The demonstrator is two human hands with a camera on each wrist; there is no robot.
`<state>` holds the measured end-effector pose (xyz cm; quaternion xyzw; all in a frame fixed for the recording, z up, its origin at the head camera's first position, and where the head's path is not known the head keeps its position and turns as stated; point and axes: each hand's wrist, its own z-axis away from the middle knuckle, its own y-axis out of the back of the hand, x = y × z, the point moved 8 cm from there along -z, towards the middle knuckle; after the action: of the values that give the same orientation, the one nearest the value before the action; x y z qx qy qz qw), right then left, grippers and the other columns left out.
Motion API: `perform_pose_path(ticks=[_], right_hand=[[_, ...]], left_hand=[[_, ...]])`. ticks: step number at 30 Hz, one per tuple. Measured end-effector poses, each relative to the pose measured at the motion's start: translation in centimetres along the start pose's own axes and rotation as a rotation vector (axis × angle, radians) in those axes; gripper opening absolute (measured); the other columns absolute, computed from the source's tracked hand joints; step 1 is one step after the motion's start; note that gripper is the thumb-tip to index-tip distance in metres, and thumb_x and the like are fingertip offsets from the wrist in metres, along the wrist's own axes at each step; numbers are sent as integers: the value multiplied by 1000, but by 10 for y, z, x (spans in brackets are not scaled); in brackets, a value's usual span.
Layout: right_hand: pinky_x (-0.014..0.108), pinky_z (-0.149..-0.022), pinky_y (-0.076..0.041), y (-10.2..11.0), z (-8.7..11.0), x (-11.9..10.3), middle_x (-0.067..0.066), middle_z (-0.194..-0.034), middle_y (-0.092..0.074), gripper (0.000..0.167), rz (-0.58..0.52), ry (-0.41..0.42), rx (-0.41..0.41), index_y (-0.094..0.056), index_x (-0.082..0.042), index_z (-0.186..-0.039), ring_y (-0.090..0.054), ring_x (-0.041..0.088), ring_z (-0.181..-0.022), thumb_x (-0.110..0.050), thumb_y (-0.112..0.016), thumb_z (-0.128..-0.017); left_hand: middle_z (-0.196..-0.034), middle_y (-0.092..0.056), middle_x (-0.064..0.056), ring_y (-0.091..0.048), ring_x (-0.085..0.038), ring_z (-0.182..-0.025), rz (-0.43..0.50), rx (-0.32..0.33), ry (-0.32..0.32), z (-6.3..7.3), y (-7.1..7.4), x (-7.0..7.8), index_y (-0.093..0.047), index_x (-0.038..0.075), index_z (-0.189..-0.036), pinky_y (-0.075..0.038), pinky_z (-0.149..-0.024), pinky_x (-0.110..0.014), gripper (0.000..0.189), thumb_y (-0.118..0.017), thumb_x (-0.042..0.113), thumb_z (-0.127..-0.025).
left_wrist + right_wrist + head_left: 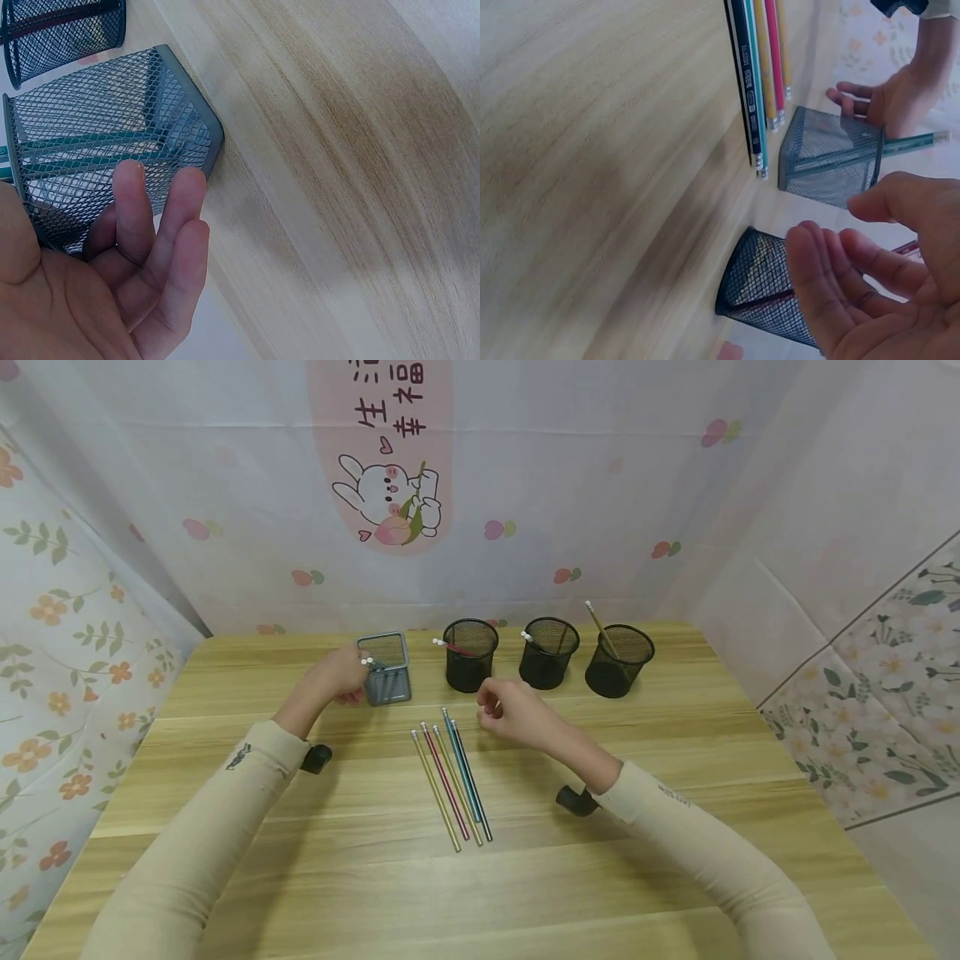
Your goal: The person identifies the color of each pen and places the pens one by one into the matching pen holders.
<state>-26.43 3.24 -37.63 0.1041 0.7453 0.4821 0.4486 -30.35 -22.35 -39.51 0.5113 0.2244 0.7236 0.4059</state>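
Observation:
My left hand (345,673) is at the left side of a square grey mesh pen holder (82,112), its relaxed fingers overlapping the mesh in the left wrist view. Two green pencils (915,144) lean inside that holder, their white eraser ends over the rim. My right hand (513,714) hovers in front of the round black mesh pen holders, fingers loosely bent with a gap to the thumb and nothing held. Left of it, several pencils (450,785) lie side by side on the table: gold, red, teal and black, erasers toward the holders.
Three round black mesh holders stand in a row: the left one (470,672) with red pencils, the middle one (543,668) with white eraser ends showing, the right one (611,681) with a leaning gold pencil (602,631). Behind the wooden table (360,877) hangs a printed curtain (247,485).

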Motion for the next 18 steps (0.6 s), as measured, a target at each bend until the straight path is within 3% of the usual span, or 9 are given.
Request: perform_pose_path(ticks=[10, 18], right_hand=[[27, -63, -47, -18, 3, 6, -2, -76, -64, 11, -20, -102, -108, -61, -7, -89, -58, 12, -69, -4, -71, -86], [23, -56, -43, -36, 0, 9, -1, -70, -59, 13, -79, -160, -107, -61, -6, -81, -53, 9, -59, -2, -73, -86]], left_hand=[[-75, -66, -18, -69, -37, -75, 7, -2, -11, 1, 0, 0, -58, -14, -120, -57, -69, -45, 55, -19, 23, -112], [-75, -66, -18, -69, -38, -77, -2, -4, -17, 0, 0, 1, -54, -16, -127, -58, -69, -45, 53, -20, 22, -113]])
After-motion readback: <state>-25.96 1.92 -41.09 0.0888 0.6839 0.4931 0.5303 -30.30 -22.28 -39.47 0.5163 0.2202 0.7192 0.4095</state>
